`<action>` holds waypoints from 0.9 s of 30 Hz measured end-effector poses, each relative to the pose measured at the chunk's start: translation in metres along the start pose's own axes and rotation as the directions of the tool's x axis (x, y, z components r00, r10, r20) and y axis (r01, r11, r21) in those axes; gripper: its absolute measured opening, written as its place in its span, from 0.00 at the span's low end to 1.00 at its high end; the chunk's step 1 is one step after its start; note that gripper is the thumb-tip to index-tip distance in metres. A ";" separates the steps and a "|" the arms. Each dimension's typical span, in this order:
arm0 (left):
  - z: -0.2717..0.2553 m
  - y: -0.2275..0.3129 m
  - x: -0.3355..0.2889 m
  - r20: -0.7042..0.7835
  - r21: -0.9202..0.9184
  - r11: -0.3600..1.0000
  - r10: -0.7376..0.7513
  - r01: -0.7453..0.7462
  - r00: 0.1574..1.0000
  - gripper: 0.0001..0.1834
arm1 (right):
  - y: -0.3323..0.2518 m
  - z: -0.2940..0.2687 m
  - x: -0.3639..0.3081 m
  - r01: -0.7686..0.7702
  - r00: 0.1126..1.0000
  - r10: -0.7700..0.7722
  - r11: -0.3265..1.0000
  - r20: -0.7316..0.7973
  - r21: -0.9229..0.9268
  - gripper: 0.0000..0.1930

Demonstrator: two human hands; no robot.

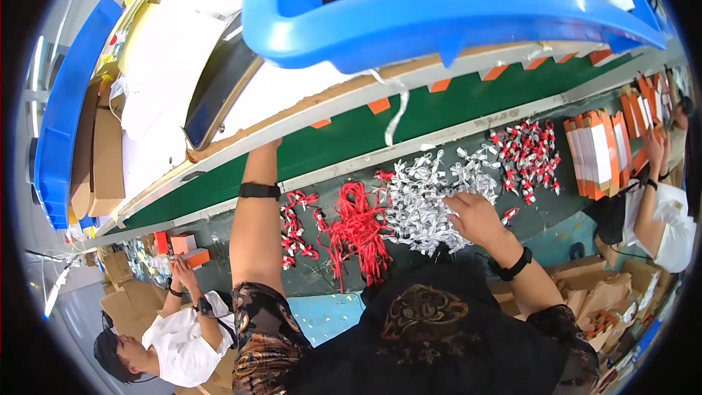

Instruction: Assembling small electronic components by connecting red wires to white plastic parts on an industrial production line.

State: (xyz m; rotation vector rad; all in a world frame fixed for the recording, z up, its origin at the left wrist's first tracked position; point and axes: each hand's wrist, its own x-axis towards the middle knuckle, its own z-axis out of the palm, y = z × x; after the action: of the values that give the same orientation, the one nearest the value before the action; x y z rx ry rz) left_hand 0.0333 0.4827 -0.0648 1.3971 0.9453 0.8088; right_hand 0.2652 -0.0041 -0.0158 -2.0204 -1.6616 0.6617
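Note:
My right hand (475, 218) rests at the right side of a heap of small white looped cords (418, 205), palm down with its fingers apart. Nothing shows clearly in its grip. My left forearm (257, 227) reaches forward past the bench, and the shelf edge covers the left hand, so its fingers are hidden. Beside that forearm lie a pile of long red cords (357, 227) and a strip of small red-and-white bundles (298, 228). A larger heap of red-and-white bundles (526, 157) sits right of the white ones.
A shelf overhangs the green conveyor belt (439, 121), carrying a phone (219, 91) and a blue bin (351, 33). Orange-and-white boxes (596, 153) stand at the right. One co-worker (183, 336) works at left, another (662, 219) at right. Cardboard cartons (596, 292) lie behind me.

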 end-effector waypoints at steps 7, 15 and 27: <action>0.037 0.122 -0.143 -0.347 0.172 0.984 0.026 0.037 0.937 0.13 | 0.021 0.024 -0.027 -0.040 0.999 0.041 0.998 -0.025 0.051 0.15; 0.057 -0.017 -0.393 -0.257 0.045 0.893 -0.424 0.448 0.869 0.06 | 0.016 0.076 -0.058 -0.031 0.974 0.050 0.996 0.223 -0.085 0.11; 0.056 -0.114 -0.384 -0.340 0.870 0.321 -0.159 0.374 0.927 0.17 | -0.007 0.054 -0.132 -0.069 0.981 0.083 0.994 0.176 -0.085 0.14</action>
State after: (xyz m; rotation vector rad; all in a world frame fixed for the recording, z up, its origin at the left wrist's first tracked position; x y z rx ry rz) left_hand -0.0889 0.1081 -0.1565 2.0439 1.9387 0.0391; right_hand 0.2049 -0.1310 -0.0424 -2.1441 -1.7428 0.8396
